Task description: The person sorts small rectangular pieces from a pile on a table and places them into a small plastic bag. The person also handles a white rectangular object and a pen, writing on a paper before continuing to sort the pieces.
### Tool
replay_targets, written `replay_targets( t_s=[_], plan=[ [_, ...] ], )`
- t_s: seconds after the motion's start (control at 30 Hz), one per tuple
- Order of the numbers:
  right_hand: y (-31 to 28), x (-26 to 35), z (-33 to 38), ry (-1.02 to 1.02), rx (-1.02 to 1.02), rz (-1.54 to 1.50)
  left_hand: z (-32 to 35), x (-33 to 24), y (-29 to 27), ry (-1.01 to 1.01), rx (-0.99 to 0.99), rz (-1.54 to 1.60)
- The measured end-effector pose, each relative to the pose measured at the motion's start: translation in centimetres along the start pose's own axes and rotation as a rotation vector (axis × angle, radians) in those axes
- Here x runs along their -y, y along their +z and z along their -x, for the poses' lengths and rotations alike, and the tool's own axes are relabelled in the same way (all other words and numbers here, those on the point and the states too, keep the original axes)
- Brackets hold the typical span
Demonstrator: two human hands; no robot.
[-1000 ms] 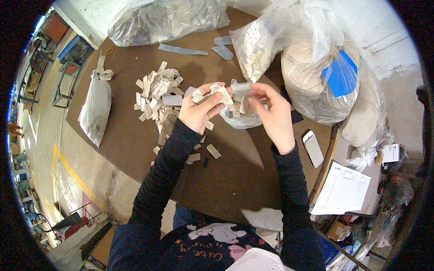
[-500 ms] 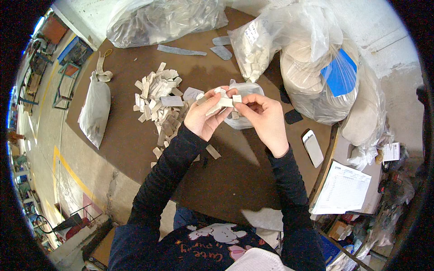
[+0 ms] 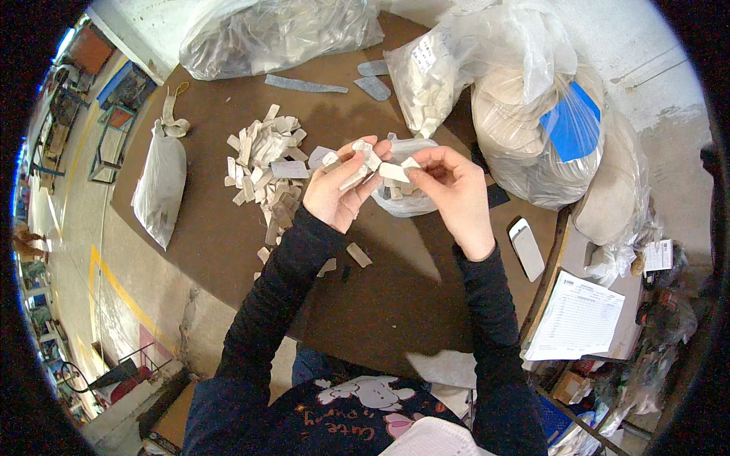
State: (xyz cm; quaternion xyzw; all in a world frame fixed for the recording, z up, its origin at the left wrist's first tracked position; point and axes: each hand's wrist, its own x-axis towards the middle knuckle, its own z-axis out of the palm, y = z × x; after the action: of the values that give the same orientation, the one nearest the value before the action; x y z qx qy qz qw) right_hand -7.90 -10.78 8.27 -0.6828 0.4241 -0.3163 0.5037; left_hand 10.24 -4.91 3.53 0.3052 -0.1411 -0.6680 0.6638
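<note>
Several small off-white strips (image 3: 368, 154) lie gripped in my left hand (image 3: 331, 190), the fingers curled round them. Between thumb and fingertips my right hand (image 3: 455, 194) pinches a pair of pale strips (image 3: 395, 172), a short gap away from the left hand. Below and behind both hands sits a clear plastic bag (image 3: 412, 206) with more strips inside, partly hidden by the right hand. To the left of my left hand spreads a loose pile of cream and grey strips (image 3: 262, 163). One stray strip (image 3: 358, 255) rests near my left forearm.
Along the back stand a large clear bag (image 3: 281, 38), a bag of small pieces (image 3: 426, 91) and a bag of round pieces (image 3: 532, 137). A tied white bag (image 3: 160, 182) lies at left. On the right are a white phone (image 3: 525, 249) and a printed sheet (image 3: 576, 317).
My right hand has drawn slightly right with strips pinched in it, away from the left hand. The left hand has shifted a little left, and a gap now shows between them.
</note>
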Motion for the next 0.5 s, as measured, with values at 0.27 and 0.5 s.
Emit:
replay_targets(
  t_s=[0.27,0.5],
  plan=[
    [-0.1,-1.0,-0.1,-0.253,-0.029,0.218,0.3,0.8,1.0,-0.018,0.117,-0.268],
    [-0.1,-0.6,-0.2,-0.191,-0.134,0.115,0.6,0.3,0.8,-0.155,0.166,-0.144]
  ],
)
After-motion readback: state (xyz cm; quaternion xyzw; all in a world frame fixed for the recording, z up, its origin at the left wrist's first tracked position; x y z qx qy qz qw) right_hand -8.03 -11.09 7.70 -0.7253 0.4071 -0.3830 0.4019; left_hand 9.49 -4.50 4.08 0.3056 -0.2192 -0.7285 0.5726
